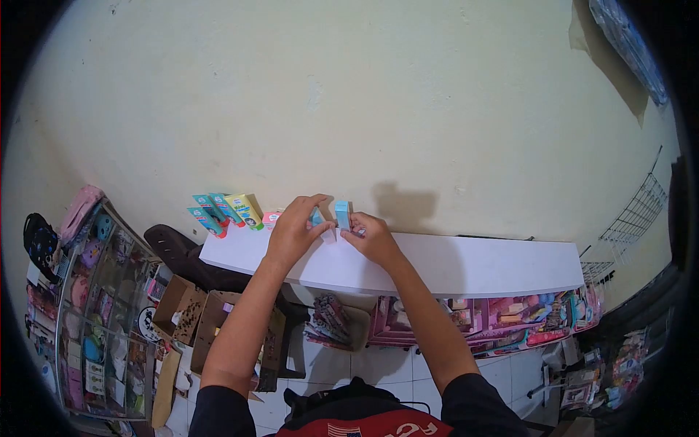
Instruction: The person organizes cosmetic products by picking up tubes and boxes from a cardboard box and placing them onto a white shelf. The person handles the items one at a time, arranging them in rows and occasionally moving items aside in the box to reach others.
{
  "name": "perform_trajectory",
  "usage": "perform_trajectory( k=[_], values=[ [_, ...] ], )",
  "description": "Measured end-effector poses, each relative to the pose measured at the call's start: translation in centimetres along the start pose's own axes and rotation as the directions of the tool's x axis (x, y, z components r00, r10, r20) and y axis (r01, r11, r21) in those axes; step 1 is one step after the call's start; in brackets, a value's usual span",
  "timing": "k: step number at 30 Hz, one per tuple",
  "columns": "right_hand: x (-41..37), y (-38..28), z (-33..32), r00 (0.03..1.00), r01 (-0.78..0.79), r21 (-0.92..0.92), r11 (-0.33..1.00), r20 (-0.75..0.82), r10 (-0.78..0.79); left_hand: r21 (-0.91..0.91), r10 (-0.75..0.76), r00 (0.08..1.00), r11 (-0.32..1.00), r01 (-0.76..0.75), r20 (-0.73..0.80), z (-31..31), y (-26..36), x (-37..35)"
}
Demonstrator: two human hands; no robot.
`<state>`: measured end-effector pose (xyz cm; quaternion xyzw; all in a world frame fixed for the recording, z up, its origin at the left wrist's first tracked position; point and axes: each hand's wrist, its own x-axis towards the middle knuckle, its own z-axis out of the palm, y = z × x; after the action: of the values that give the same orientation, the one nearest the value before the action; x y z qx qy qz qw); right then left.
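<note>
White tabletop (495, 262) — teal and yellow tubes (247, 211), small boxes (343, 211).

Both arms reach forward, converging, bare below dark short sleeves (222, 412). Left forearm (244, 324) slants up and right; left grip (293, 227) arched, forefinger above, thumb below, gap between. Right forearm (431, 315) slants up and left; right grip (373, 239) bent, fingertips pointing left. Grips near, not touching.
</note>
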<state>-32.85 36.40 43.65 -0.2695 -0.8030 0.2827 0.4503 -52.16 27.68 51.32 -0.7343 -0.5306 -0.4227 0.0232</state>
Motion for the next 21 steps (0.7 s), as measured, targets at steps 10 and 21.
perform_trajectory(
  k=[10,21],
  values=[
    [-2.7,-3.9,-1.1,0.879,-0.452,-0.014,0.892,0.162,0.448,-0.04,-0.021,0.997,0.999,0.024,0.081,0.3,1.4,-0.4],
    [-3.3,-2.5,-0.2,0.798,-0.561,-0.087,0.824,0.208,0.565,0.234,-0.303,0.935,0.937,0.258,0.183,6.9,1.1,-2.7]
  ],
)
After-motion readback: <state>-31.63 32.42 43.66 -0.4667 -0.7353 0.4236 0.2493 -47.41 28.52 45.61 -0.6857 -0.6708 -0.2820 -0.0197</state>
